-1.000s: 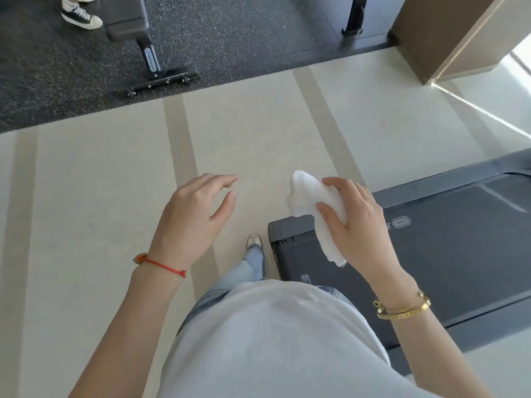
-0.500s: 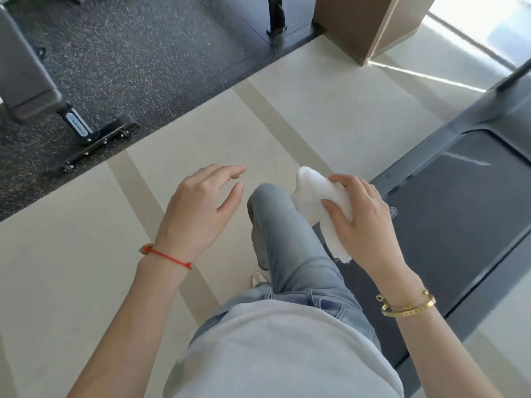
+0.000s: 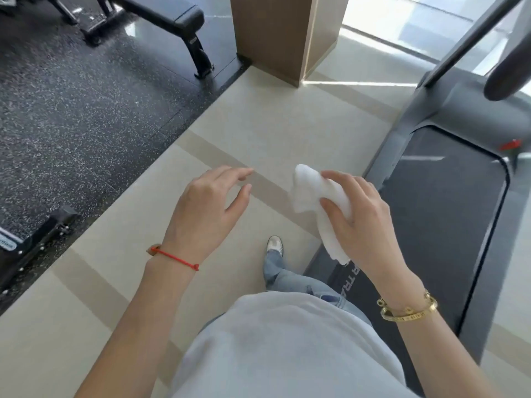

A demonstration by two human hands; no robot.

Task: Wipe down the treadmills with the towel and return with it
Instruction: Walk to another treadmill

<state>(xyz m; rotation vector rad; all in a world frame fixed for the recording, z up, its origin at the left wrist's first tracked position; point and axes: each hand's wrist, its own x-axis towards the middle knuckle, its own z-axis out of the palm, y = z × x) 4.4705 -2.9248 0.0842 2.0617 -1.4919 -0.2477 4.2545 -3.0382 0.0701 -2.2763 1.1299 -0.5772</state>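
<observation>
Cream floor [image 3: 86, 297] with wide tan stripes runs under the person, who looks down past a pale grey shirt [image 3: 287, 354] and jeans to one light shoe [image 3: 274, 245] planted at about 12 o'clock from the body. Just right of that shoe lies the near end of a grey treadmill [image 3: 448, 225], its dark belt stretching away toward 1 o'clock. White letters on its near end read partly "TRA"; the rest is hidden behind the towel and wrist.

Held over the floor, the left hand [image 3: 205, 209] is empty, fingers loosely spread and slightly bent, a red string bracelet [image 3: 175, 257] round its wrist. The right hand [image 3: 360, 219], with gold bangles [image 3: 408, 310] on the wrist, grips the bunched white towel [image 3: 313, 196] between thumb and curled fingers; the towel hangs in the air just above the treadmill's near left corner, its tail drooping below the palm.

Farther off, at 10 o'clock, black speckled rubber flooring [image 3: 86, 110] carries a black weight bench [image 3: 169, 15] and, nearer at 9 o'clock, a machine foot with a blurred label that cannot be read. A wood-clad pillar [image 3: 275, 35] stands at 12 o'clock, with bright glazing beyond it. The treadmill's uprights rise at 2 o'clock, and a small red tag [image 3: 510, 145] shows by the belt's far end.

Compared with half a second ago, the view has swung so the treadmill lies lengthwise, the raised knee has come down into a step, and both hands keep their poses.
</observation>
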